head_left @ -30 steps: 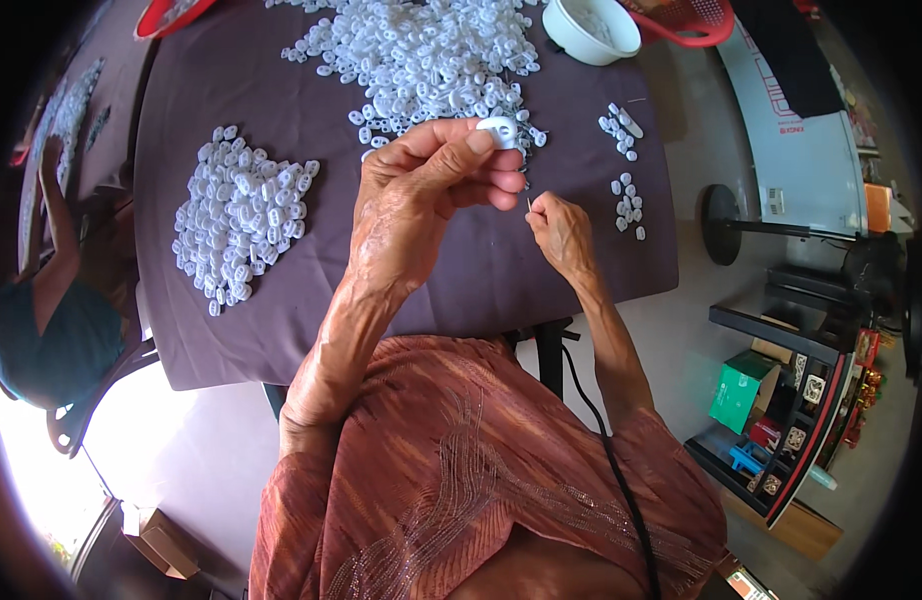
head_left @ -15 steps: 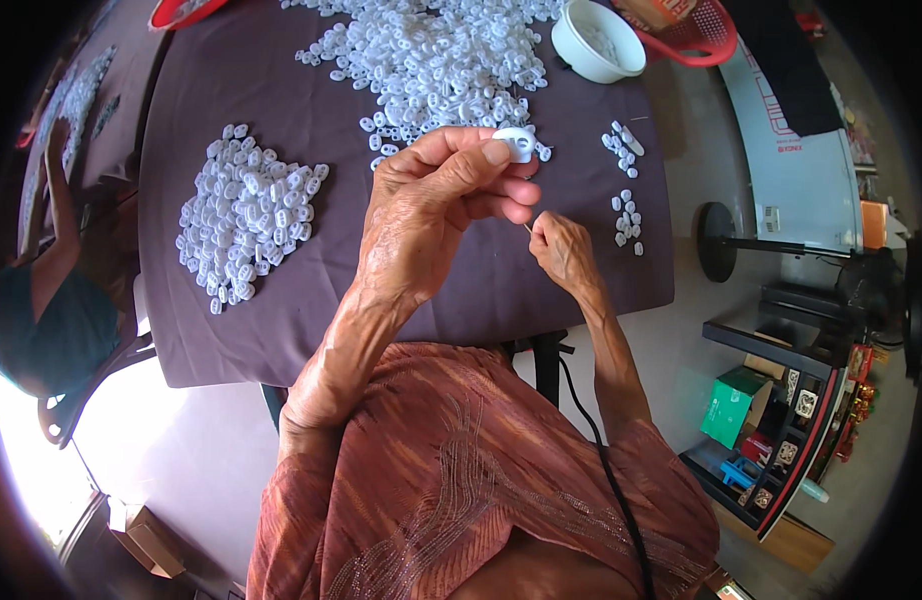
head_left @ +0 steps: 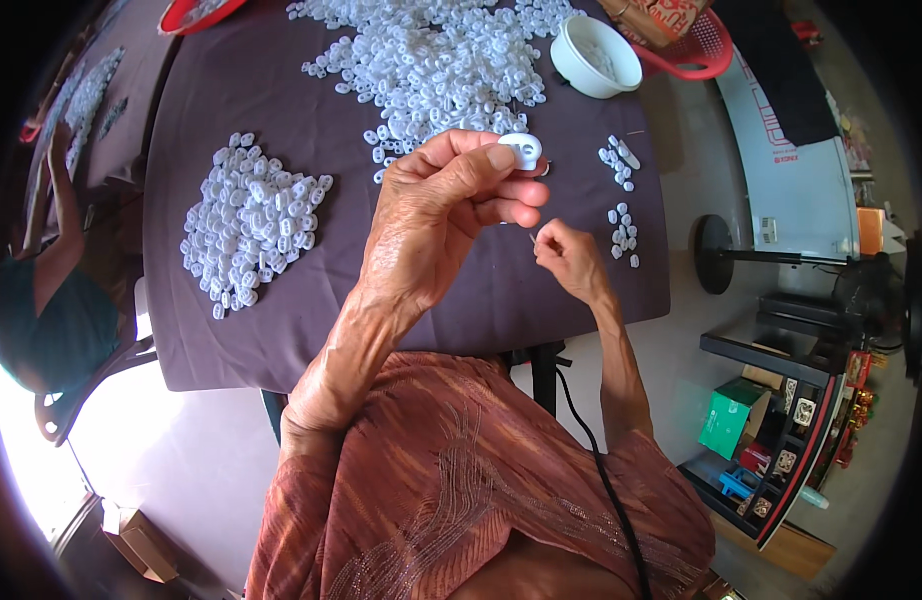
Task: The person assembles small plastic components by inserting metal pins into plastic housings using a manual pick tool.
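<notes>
My left hand (head_left: 436,205) is raised over the near middle of the table. Its thumb and forefinger pinch a small white oval plastic cord lock (head_left: 521,150) with two holes, its face turned up. Lower and to the right, my right hand (head_left: 571,260) is closed on a thin metal tool (head_left: 534,238); only a short tip shows, the rest is inside the fist. The two hands are apart. Beyond my left hand spreads a large heap of similar white pieces (head_left: 431,75). A smaller pile (head_left: 251,220) lies to the left.
The table has a dark brown cloth (head_left: 401,330). A few white pieces (head_left: 623,230) lie at its right edge. At the far right stand a white tub (head_left: 571,75) and a red basket (head_left: 716,55); a red tray (head_left: 206,15) is far left. Another person's arm (head_left: 61,210) shows at left.
My right hand has shifted slightly down and right, away from my left hand. The cord lock in my left hand is tilted a little differently. The whole view has shifted slightly.
</notes>
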`<state>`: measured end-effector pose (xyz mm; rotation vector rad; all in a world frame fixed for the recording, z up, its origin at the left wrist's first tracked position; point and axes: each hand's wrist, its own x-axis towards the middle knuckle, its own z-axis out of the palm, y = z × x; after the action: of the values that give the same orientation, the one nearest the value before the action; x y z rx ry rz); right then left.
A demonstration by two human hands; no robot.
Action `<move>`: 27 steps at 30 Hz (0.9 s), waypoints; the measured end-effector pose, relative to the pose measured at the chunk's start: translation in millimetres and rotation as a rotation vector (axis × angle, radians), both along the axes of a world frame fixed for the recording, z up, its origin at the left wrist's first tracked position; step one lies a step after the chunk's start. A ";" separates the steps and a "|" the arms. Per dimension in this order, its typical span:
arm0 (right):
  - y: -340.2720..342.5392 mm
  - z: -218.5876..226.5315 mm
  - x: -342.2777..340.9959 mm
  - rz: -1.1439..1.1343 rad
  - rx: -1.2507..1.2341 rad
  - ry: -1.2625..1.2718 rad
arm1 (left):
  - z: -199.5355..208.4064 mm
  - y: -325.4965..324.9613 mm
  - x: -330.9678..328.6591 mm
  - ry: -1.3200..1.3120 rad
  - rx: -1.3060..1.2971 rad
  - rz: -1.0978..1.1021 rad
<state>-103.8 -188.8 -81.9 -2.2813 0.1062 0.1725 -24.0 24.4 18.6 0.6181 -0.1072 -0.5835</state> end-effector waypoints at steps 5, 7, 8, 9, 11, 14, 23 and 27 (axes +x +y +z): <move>14.1 60.8 2.7 -0.186 0.582 -0.144 | -0.4 -1.3 3.0 0.010 -0.115 0.014; 23.8 98.4 2.9 -0.113 0.541 -0.337 | -0.1 -4.4 3.6 -0.002 -0.130 0.019; 25.1 114.0 5.2 -0.002 0.455 -0.485 | 1.1 -5.7 3.8 -0.013 -0.147 0.024; 27.3 125.1 7.8 0.039 0.369 -0.604 | 0.9 -7.9 3.7 -0.014 -0.147 0.020; 34.6 141.4 13.9 0.078 0.278 -0.722 | 2.0 -11.6 2.8 -0.008 -0.166 0.029; 52.2 157.0 21.9 0.080 0.053 -0.940 | 4.1 -15.7 1.2 0.005 -0.212 0.016; 70.2 155.4 29.8 0.015 -0.333 -1.106 | 1.6 -19.7 0.4 0.004 -0.283 0.009; 73.2 152.8 31.1 0.010 -0.453 -1.160 | 2.4 -20.7 -0.6 0.001 -0.279 0.019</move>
<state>-72.7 -115.6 70.9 -2.4546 -0.5118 -1.2652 -24.6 3.8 21.0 0.3478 -0.1780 -0.5392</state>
